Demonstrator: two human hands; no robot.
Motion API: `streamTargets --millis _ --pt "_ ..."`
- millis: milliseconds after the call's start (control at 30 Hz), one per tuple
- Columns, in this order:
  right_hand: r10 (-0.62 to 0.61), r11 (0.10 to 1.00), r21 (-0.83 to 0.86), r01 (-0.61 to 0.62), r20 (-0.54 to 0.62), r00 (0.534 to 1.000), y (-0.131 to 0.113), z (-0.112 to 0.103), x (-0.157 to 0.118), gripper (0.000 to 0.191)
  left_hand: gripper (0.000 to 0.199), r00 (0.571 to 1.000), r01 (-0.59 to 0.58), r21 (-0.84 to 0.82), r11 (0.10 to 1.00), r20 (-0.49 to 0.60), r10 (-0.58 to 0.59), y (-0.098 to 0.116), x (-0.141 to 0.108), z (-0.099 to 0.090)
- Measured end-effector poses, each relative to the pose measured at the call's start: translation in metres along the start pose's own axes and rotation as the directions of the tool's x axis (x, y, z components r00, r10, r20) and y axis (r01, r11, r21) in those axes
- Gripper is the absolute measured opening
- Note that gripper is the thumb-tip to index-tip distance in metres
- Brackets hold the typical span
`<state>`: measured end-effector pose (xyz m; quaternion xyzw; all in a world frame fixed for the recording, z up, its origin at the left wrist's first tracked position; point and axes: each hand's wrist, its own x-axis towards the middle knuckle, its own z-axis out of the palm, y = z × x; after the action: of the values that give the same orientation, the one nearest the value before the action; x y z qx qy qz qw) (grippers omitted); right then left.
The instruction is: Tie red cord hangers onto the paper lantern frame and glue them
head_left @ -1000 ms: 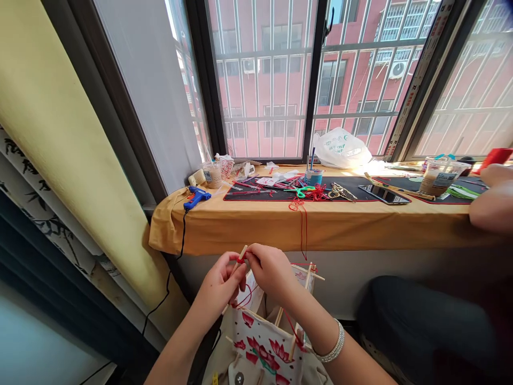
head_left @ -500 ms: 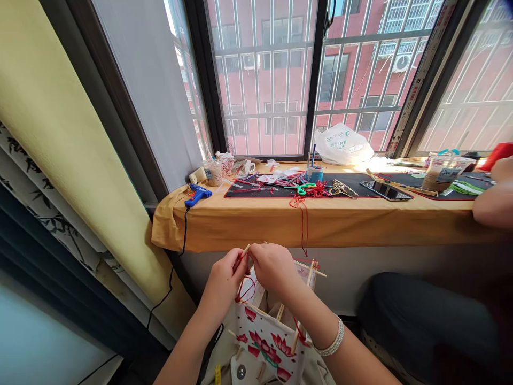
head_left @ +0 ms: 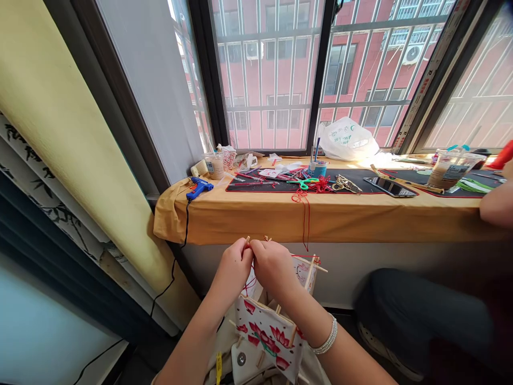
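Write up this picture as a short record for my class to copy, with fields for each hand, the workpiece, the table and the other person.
Left hand: pinching a wooden stick, its tip showing
Right hand: fingers curled, close against the left; anything gripped is hidden
Right wrist: sparkly bracelet
Workpiece: stick frame with white, red-flowered panels, below the hands
Orange-draped table: blue glue gun, green scissors, phone
Other person: part of an arm, at the right edge
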<state>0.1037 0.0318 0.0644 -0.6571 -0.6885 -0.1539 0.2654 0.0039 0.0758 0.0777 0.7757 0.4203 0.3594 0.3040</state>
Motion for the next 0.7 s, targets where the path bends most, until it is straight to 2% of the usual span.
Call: streamTargets --millis 133,300,367,467,567,700 --pt "0.025 1.000 0.019 -0.024 -0.062 0.998 -0.005 0.001 -0.001 0.015 0.019 0.998 0.032 -0.030 0.999 -0.046 -0.033 0.006 -0.001 0.002" --pt "0.072 0.993 0.098 -0.066 -0.062 0.995 -0.005 -0.004 0.004 0.015 0.020 0.998 0.035 -0.058 0.998 -0.056 -0.038 0.013 -0.006 -0.003" --pt "0.069 0.984 0.166 -0.064 -0.021 0.997 -0.002 -0.009 0.008 0.015 0.022 0.999 0.028 -0.123 0.992 -0.015 -0.030 0.013 -0.007 -0.008" --pt "0.043 0.957 0.283 -0.059 0.063 0.997 0.004 -0.020 0.011 0.019 0.030 0.994 0.047 -0.225 0.973 0.106 -0.024 0.011 -0.005 -0.018" --pt "0.070 0.929 0.359 -0.094 0.079 0.994 0.005 -0.026 0.010 0.020 0.037 0.992 -0.008 -0.105 0.994 0.123 0.021 0.008 -0.004 -0.025" --pt "0.117 0.927 0.351 -0.131 0.063 0.991 0.002 -0.024 0.007 0.020 0.031 0.987 -0.155 0.206 0.966 -0.009 0.160 0.001 -0.007 -0.021"
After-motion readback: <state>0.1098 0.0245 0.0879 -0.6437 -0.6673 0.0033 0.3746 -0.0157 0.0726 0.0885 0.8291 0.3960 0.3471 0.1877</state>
